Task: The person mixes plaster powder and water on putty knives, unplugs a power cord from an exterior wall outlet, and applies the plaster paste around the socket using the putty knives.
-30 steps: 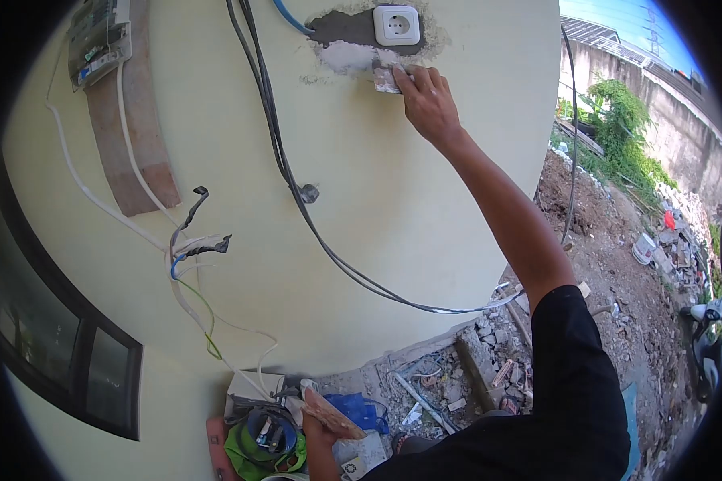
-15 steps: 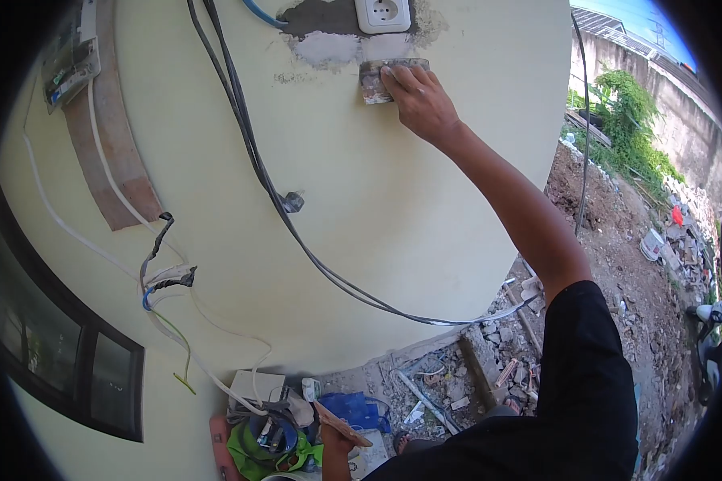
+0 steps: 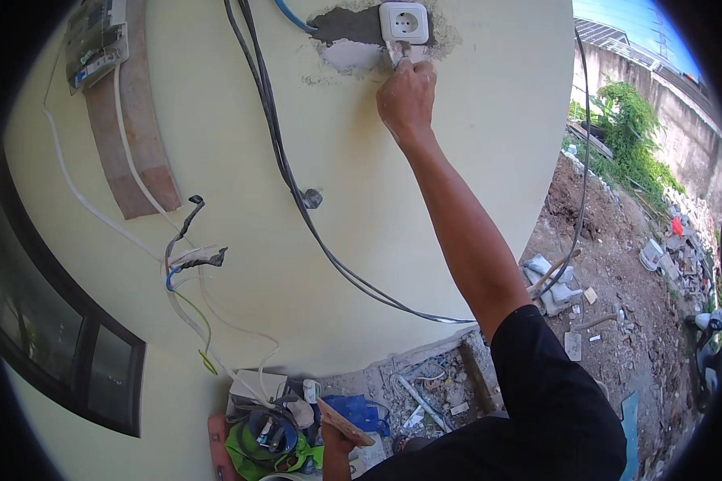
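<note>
Up on the pale yellow wall (image 3: 393,200), my right hand (image 3: 409,98) grips a flat putty scraper (image 3: 395,53), now seen nearly edge-on. Its blade is just below the white wall socket (image 3: 404,22), by a light filler patch (image 3: 353,56). Dark grey mortar (image 3: 349,26) surrounds the socket's left side, where a blue conduit (image 3: 295,16) enters. Low in the view, my left hand (image 3: 337,442) is closed around a thin brownish board (image 3: 346,425); its fingers are partly hidden beneath it.
Black cables (image 3: 274,144) hang across the wall. Loose wires (image 3: 191,264) dangle below a meter box (image 3: 96,44). A green bag (image 3: 249,453) and a blue bag (image 3: 359,413) lie at the wall's foot. Rubble (image 3: 449,385) covers the ground; a window (image 3: 56,345) is at left.
My right hand has moved with the scraper up to just under the socket, and the blade has turned edge-on. My left hand still holds the board. The view has shifted slightly.
</note>
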Action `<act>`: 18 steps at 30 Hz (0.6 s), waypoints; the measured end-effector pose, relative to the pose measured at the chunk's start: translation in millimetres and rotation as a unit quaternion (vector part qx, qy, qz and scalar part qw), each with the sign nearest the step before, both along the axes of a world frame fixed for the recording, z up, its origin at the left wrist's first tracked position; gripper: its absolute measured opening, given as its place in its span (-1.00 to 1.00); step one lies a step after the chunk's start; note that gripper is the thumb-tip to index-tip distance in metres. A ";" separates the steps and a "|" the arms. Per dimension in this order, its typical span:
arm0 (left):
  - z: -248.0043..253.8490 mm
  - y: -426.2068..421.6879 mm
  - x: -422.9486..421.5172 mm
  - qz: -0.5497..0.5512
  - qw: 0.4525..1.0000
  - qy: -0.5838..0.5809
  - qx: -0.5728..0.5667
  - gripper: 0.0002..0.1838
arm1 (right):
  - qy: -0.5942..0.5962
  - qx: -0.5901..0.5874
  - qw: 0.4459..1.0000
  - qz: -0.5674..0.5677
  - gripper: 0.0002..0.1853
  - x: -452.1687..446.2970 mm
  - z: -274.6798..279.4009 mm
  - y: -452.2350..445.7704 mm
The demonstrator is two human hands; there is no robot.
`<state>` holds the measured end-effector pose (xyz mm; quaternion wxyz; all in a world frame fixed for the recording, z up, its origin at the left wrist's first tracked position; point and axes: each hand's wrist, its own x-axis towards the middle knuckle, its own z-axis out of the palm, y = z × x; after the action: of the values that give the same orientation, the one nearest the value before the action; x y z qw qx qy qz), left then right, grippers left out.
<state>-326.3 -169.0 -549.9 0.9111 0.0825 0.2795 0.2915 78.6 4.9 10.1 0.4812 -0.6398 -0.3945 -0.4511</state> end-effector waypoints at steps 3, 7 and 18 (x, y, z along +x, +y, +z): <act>-15.3 3.0 -9.2 0.009 1.000 0.009 -0.009 -0.57 | -0.065 -0.028 0.998 0.005 -0.73 -33.3 -7.6 19.6; -34.7 6.9 -16.9 0.017 0.999 0.019 -0.020 -0.49 | -0.149 -0.036 0.985 0.080 -0.66 -41.8 -8.0 5.2; -1.9 3.4 -7.1 0.017 0.996 0.090 -0.009 -0.36 | -0.165 0.009 0.985 -0.044 -0.83 -45.0 6.7 25.0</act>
<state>-333.4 -165.6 -551.9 0.8778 0.0956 0.3639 0.2963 33.6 29.9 16.9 0.3944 -0.5694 -0.4358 -0.5747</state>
